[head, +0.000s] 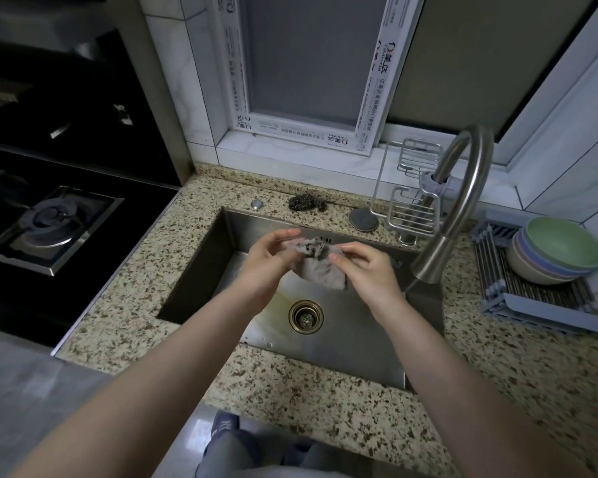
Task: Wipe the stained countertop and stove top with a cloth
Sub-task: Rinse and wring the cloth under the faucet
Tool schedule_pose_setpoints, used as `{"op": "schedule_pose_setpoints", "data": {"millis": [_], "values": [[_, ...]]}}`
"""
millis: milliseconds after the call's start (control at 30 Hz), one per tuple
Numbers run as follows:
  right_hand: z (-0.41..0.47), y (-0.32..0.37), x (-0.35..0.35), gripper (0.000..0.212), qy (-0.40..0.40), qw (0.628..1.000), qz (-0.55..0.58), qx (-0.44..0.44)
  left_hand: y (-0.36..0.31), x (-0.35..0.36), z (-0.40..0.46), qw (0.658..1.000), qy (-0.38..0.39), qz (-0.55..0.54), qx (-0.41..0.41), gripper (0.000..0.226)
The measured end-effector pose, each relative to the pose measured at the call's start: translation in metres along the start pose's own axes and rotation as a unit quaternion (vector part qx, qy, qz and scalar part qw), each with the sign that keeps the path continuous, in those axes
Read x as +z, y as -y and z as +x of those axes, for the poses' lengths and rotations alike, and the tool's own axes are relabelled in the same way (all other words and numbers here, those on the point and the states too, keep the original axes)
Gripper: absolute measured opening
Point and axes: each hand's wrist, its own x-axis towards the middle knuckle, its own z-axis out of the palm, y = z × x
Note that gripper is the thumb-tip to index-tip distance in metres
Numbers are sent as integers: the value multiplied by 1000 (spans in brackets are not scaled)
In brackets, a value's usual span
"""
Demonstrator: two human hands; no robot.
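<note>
A small grey cloth (320, 265) hangs bunched over the steel sink (346, 343). My left hand (268, 260) pinches its upper left edge and my right hand (368, 270) pinches its upper right edge, both above the basin. The speckled granite countertop (125, 305) surrounds the sink. To the left lies the black glass stove top (21, 298) with one gas burner (49, 219).
A curved steel faucet (463, 188) arches over the sink's right side, beside a wire rack (409, 205). A steel scourer (304, 202) lies behind the sink. Stacked bowls (556, 251) stand on a drying rack (532, 305) at the right. The drain (306, 316) is open.
</note>
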Motion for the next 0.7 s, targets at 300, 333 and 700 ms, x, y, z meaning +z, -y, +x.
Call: {"op": "schedule_pose_setpoints", "data": {"millis": [300,333,700], "values": [[10,22,26,21,-16,997,-42,-57,-12,-21,12,965,59,252,49,20],[10,25,29,19,-5,997,-53,-63,-16,-22,12,972,77,222,11,25],[12,44,51,28,-80,993,-13,-84,-41,-47,32,952,188,239,-12,28]]}}
